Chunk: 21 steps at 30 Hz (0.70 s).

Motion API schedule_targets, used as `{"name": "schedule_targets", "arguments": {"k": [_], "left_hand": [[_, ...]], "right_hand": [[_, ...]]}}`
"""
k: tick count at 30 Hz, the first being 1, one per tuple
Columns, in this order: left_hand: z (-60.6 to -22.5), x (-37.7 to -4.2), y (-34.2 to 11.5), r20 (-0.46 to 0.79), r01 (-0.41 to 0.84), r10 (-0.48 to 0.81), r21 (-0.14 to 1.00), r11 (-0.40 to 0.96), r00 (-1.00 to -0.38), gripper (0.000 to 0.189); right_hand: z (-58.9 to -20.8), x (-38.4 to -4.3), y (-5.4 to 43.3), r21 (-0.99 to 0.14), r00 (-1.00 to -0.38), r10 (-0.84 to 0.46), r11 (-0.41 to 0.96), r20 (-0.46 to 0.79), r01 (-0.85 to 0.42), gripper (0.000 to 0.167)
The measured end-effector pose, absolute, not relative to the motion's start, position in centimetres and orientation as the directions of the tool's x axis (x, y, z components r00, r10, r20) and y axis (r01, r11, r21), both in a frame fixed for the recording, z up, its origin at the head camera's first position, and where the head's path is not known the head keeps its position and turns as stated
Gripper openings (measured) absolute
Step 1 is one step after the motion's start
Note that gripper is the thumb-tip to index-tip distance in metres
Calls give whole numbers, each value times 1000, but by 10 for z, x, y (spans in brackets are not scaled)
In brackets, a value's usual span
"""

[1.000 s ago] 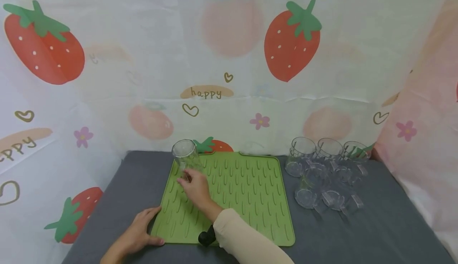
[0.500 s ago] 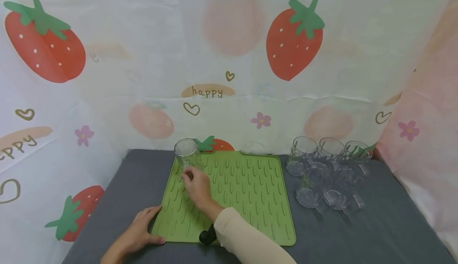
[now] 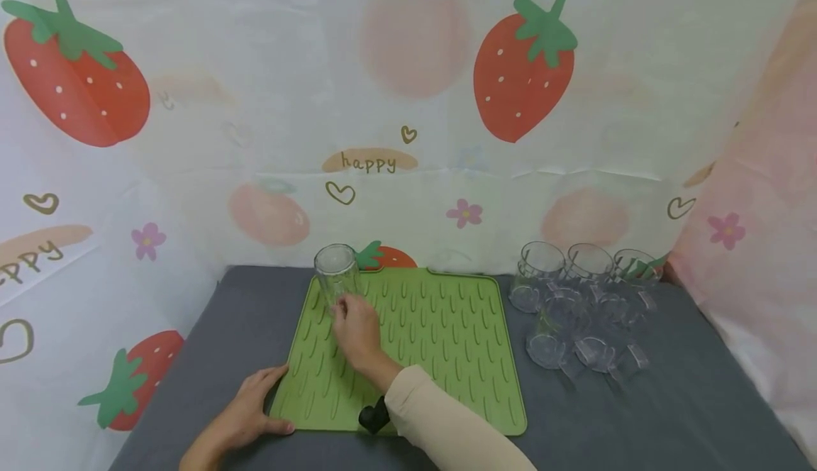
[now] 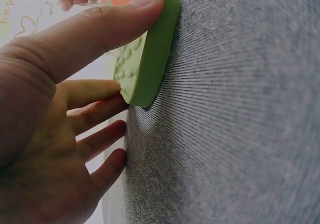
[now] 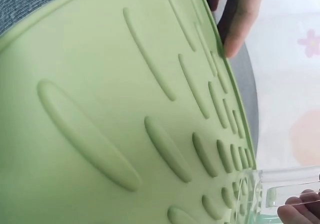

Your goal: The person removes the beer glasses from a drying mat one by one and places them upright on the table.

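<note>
A clear glass mug (image 3: 336,272) stands at the far left corner of the green ridged silicone mat (image 3: 434,357). My right hand (image 3: 359,333) grips its handle; in the right wrist view the fingertips wrap the handle (image 5: 282,195) and the mug's end meets the mat. My left hand (image 3: 245,411) rests at the mat's near left corner. In the left wrist view its thumb (image 4: 115,22) lies along the front edge, while straight fingers touch the side edge and the cloth.
To the right of the mat, several clear glass mugs (image 3: 549,350) stand in rows on the grey tablecloth (image 3: 689,400). A black knob-shaped thing (image 3: 373,418) shows by the right sleeve. Behind the table hangs a strawberry-print curtain (image 3: 408,116).
My right hand and the mug have shifted slightly right and away from me along the mat. The left hand keeps its place at the corner.
</note>
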<state>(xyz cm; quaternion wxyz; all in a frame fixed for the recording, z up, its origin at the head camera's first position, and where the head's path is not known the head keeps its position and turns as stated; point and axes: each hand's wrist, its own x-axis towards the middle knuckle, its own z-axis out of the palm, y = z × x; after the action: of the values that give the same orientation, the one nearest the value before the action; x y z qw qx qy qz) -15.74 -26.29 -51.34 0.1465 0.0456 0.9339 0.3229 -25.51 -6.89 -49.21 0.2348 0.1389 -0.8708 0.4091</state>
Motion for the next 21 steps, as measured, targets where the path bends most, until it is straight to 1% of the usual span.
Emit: {"name": "schedule_targets", "arguments": {"k": [6,14,21], "left_hand": [[-514,-159,-263,-258,-26,167,609,792,-952,102],[-514,-159,-262,-290,-56,157,611,790,-944,102],[-513,-161,-262,-287,-55,156,611,790,-945,102]], "right_hand": [[-489,-256,-64,-682,-872,-41,606,487,-409,8],[-486,-259,-56,-707,-870,-51,560,491,-432,8],[-482,-261,-53,-732,-889,-60,544,454,-410,11]]}}
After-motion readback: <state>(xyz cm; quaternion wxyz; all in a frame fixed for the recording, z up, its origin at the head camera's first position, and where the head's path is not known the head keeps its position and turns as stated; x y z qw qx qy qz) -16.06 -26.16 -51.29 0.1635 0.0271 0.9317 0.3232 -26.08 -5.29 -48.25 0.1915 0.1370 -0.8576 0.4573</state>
